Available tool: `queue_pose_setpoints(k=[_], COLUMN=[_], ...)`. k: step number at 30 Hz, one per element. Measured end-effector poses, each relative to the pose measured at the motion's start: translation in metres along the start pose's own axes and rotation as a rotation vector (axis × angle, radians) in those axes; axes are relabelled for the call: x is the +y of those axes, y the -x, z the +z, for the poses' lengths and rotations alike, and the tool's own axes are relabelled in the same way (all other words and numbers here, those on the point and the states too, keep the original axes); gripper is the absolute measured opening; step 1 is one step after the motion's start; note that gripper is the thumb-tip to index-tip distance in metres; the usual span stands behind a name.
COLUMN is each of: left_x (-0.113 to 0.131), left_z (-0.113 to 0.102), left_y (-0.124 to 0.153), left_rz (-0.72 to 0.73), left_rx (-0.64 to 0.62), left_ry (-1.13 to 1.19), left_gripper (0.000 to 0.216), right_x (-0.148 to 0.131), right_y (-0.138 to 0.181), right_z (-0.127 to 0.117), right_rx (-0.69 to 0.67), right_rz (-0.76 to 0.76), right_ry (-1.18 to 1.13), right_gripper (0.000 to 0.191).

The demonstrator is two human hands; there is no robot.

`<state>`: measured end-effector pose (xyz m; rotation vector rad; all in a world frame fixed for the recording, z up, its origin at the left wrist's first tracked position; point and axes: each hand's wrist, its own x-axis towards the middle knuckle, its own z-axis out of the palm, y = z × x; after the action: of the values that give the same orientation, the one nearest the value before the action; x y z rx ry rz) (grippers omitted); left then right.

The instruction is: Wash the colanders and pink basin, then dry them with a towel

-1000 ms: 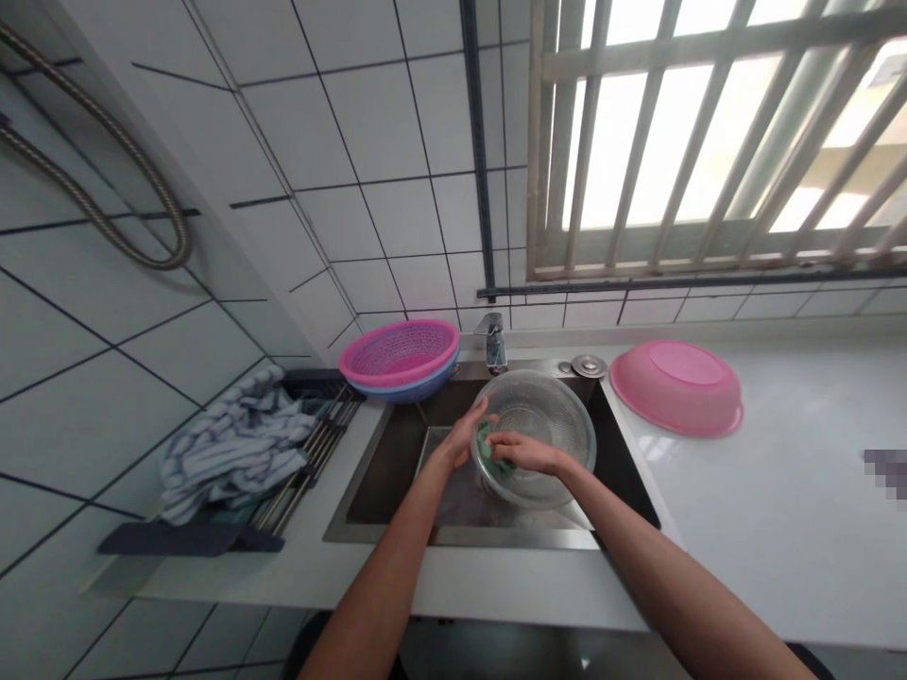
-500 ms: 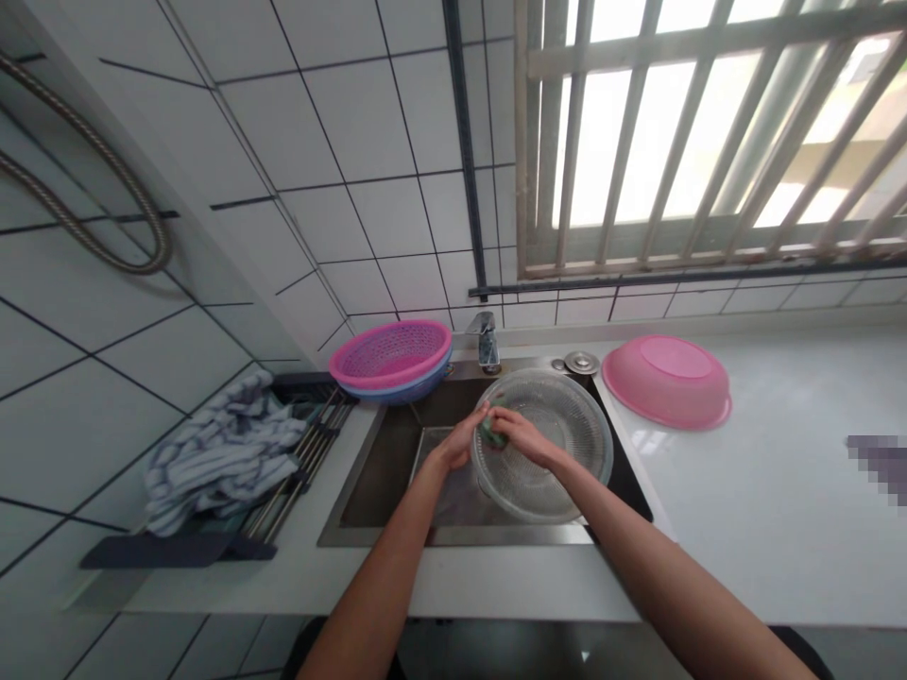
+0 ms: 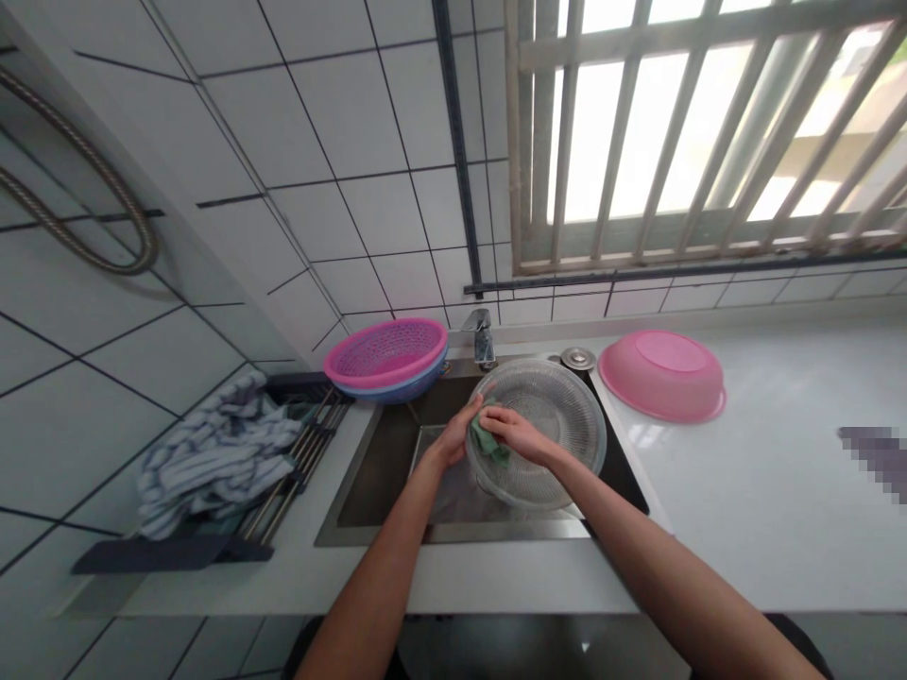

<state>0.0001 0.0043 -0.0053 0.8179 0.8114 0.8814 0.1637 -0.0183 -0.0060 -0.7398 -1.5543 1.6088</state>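
A clear colander [image 3: 559, 425] with fine perforations is held tilted over the sink [image 3: 383, 453]. My left hand [image 3: 454, 436] grips its left rim, with the thumb on the inner side and the other fingers partly hidden behind it. Inside that same rim, my right hand [image 3: 514, 433] is closed on a green cloth [image 3: 490, 444], pressing it against the colander wall. Part of the cloth hangs below my fingers. Behind the colander stands the chrome faucet [image 3: 483, 338].
Pink and blue baskets [image 3: 386, 354] rest nested at the sink's back left corner. An upside-down pink basin [image 3: 662, 376] sits on the counter to the right, near a metal drain strainer [image 3: 578, 358]. At left, a striped cloth [image 3: 219, 453] lies over a rolling rack [image 3: 312, 453].
The green cloth shows more now, spread below my right fingers along the rim. Both hands stay at the colander's left side. The whole view has shifted slightly.
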Motion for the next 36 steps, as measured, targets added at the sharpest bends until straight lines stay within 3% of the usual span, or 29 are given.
queue_pose_setpoints(k=[2, 5, 8, 14, 17, 20, 23, 28, 32, 36], left_x=[0.004, 0.009, 0.008, 0.002, 0.007, 0.014, 0.018, 0.015, 0.006, 0.003], left_z=[-0.002, -0.006, -0.007, -0.004, -0.012, -0.021, -0.026, -0.024, -0.018, -0.010], left_y=[0.002, 0.005, 0.005, 0.000, -0.001, 0.000, 0.002, 0.001, -0.001, -0.001], left_rz=[0.027, 0.055, 0.053, 0.068, 0.080, 0.078, 0.058, 0.043, 0.020, -0.065], left_rx=[0.046, 0.084, 0.084, 0.107, 0.125, 0.155, 0.146, 0.135, 0.158, 0.057], left_ry=[-0.021, -0.062, -0.090, -0.078, -0.076, -0.091, -0.115, -0.141, -0.112, -0.013], left_gripper=[0.053, 0.056, 0.054, 0.055, 0.056, 0.056, 0.060, 0.061, 0.056, 0.050], right_x=[0.005, 0.013, 0.016, 0.016, 0.016, 0.014, 0.012, 0.014, 0.014, 0.008], right_y=[0.002, 0.007, 0.011, 0.007, 0.006, 0.010, 0.017, 0.021, 0.013, 0.003], right_z=[-0.006, -0.017, -0.021, -0.006, -0.011, -0.031, -0.051, -0.046, -0.013, 0.002], right_rx=[-0.200, -0.506, -0.636, -0.318, -0.410, -0.565, -0.614, -0.558, -0.358, -0.037], right_rz=[0.007, 0.137, 0.169, -0.052, -0.013, 0.194, 0.382, 0.321, 0.189, 0.067], right_ry=[0.192, 0.412, 0.441, 0.271, 0.323, 0.469, 0.622, 0.433, 0.193, -0.186], right_gripper=[0.034, 0.026, 0.025, 0.034, 0.031, 0.025, 0.021, 0.028, 0.027, 0.030])
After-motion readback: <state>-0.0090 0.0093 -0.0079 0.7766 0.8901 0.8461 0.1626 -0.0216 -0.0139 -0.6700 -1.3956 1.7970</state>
